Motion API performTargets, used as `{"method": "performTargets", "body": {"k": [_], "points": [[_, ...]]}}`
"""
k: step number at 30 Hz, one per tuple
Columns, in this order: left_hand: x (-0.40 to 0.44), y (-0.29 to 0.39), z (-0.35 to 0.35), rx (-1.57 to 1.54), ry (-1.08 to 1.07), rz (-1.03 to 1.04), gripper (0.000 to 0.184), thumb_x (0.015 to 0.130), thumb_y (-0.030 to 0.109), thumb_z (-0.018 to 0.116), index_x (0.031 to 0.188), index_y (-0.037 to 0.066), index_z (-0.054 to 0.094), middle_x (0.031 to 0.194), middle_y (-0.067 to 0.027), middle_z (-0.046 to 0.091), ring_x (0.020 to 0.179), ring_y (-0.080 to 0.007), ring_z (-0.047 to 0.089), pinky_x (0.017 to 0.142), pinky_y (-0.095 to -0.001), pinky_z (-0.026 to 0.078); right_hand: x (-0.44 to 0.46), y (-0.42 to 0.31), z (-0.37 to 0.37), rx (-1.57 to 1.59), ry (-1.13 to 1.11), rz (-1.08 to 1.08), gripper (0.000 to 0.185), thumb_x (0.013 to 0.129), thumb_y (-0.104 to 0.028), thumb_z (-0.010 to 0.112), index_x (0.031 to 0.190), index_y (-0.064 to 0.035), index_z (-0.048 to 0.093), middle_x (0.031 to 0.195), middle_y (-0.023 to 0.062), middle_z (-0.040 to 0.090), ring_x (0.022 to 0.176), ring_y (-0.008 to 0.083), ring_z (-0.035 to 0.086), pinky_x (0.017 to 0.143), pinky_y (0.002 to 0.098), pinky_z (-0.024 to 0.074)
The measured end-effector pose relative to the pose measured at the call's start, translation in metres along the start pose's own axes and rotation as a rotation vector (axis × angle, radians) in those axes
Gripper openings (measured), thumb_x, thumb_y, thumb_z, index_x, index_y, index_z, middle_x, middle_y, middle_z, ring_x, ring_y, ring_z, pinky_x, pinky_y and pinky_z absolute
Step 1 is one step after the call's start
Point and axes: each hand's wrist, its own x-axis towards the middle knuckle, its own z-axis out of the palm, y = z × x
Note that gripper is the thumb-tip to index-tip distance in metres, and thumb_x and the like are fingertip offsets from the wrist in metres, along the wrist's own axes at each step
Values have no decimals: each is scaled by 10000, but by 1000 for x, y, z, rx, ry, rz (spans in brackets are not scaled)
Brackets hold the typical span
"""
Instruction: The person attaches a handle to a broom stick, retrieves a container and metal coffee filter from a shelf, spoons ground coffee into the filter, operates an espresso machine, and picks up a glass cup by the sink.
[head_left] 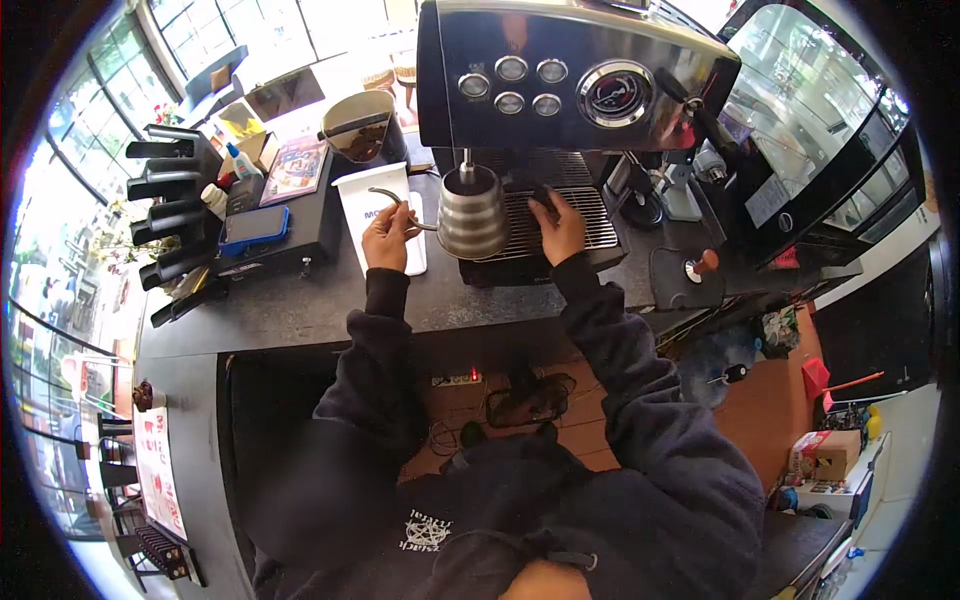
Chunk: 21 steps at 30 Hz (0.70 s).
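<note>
My left hand [388, 240] is closed on the curved handle of a ribbed metal gooseneck-style kettle [472, 222]. The kettle is upright over the left part of the drip tray [590, 232], its open top beneath a metal nozzle [467, 160] of the espresso machine [545, 40]. Over the tray, to the right of the kettle, my right hand [562, 228] has its fingers curled together at a small dark thing. What that thing is cannot be made out against the dark machine.
A container with dark grounds [365, 135] and a white scale-like board [378, 220] are left of the kettle. A blue-edged phone [255, 230] rests on a black box. Rightward are a tamper [702, 264] on a mat and a grinder [710, 160]. Black cup holders line the far left.
</note>
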Motion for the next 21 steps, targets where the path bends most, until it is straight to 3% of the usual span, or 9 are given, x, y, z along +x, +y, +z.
{"method": "performTargets", "body": {"k": [16, 19, 21], "points": [[-5, -19, -1, -1, -10, -27, 263, 865, 164, 552, 1033, -38, 558, 906, -112, 612, 844, -177, 613, 696, -287, 535, -7, 12, -1, -24, -29, 19, 369, 824, -230, 615, 1087, 20, 548, 908, 125, 634, 811, 188, 621, 708, 274, 462], [-9, -13, -3, 197, -24, -10, 308, 846, 174, 581, 1074, -30, 545, 951, -117, 607, 886, -176, 598, 729, -275, 514, -7, 19, 1, -21, -1, -14, 372, 822, -205, 615, 1111, 14, 533, 958, 129, 618, 867, 188, 609, 741, 271, 465], [-24, -2, -2, 330, 151, 270, 362, 821, 190, 616, 1106, -16, 532, 972, -113, 602, 909, -168, 584, 755, -262, 491, -14, 10, -6, -132, 104, -109, 350, 813, -169, 619, 1101, 10, 534, 996, 131, 599, 908, 197, 594, 758, 285, 471]]}}
